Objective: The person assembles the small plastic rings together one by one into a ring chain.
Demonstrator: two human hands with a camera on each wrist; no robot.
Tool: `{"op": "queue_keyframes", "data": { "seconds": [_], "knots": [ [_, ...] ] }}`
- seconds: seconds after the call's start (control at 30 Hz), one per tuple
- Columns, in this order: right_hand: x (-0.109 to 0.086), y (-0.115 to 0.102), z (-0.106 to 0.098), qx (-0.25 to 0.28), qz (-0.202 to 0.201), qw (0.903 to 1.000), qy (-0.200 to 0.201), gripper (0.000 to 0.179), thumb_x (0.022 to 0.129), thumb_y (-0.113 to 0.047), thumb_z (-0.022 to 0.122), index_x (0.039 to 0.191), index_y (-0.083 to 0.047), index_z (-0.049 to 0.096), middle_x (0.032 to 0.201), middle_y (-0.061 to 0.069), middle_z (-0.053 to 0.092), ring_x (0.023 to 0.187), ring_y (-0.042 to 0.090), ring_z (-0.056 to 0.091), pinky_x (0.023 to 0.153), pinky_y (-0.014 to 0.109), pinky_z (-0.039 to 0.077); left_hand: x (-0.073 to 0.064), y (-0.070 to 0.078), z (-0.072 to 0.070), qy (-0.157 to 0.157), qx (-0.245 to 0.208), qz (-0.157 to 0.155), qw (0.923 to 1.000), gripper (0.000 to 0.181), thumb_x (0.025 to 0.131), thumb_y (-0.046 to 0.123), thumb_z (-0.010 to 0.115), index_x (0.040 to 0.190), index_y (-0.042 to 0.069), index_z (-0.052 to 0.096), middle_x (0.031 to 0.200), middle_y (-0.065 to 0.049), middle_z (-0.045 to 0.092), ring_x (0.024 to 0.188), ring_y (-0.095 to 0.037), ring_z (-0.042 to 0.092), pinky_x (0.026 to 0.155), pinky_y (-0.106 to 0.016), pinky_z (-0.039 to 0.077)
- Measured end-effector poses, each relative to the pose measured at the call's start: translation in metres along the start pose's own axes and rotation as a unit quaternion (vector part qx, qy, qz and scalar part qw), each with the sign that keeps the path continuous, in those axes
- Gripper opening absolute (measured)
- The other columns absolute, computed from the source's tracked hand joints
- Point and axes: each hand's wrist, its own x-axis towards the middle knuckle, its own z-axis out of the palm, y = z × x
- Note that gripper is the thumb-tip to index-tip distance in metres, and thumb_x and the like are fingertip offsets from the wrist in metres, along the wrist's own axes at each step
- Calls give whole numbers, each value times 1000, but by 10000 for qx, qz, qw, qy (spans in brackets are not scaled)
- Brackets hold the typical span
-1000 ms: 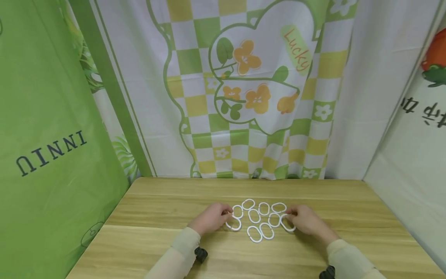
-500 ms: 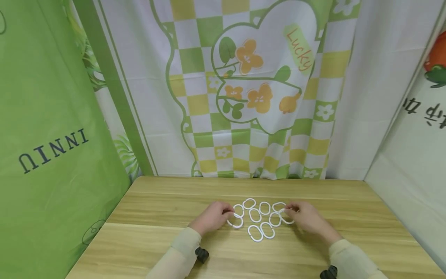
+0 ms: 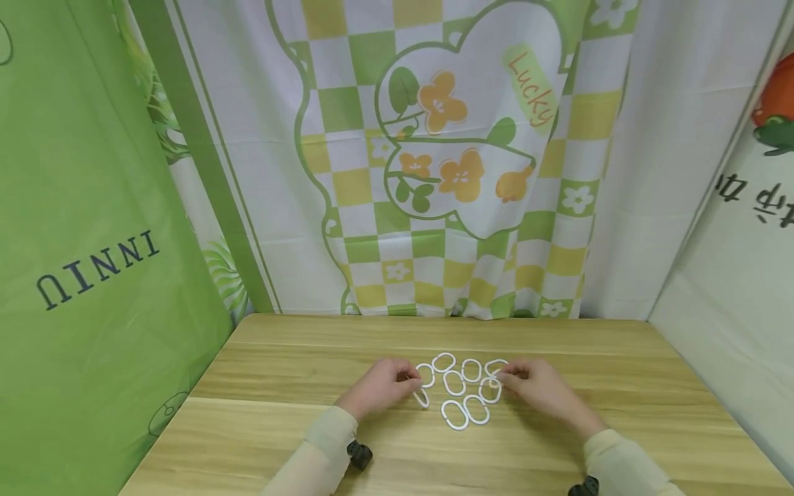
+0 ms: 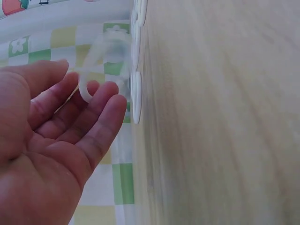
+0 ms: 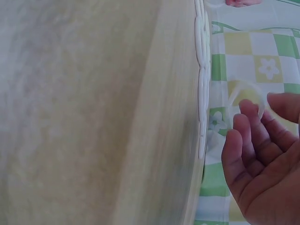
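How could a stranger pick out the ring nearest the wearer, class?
On the wooden table, white rings cluster between the left hand and right hand. Two lie side by side nearest the wearer. Choose the left ring, lowest of all in the head view.

Wood-grain tabletop (image 3: pixel 453 461), light yellow-brown, grain running left-right; takes up lower middle of the frame, far edge below mid-height, sides slanting out toward bottom corners. Eight white oval rings (image 3: pixel 456 395) lying flat on it, loose cluster just right of lower center. Bottom pair (image 3: pixel 457 428) side by side, touching or nearly. Upper-right ring (image 3: pixel 490 362) partly covered.
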Motion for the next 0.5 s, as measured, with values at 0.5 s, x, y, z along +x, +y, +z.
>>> {"op": "queue_keyframes", "data": {
  "seconds": [0.5],
  "knots": [
    [-1,0,2,178,-126,9995,-242,20,91,-6,67,107,6,62,85,9,68,73,21,61,59,27,49,1,-1,2,206,-315,-41,9993,22,88,6,71,109,0,67,90,5,64,82,-7,61,72,-24,52]
  ]
}}
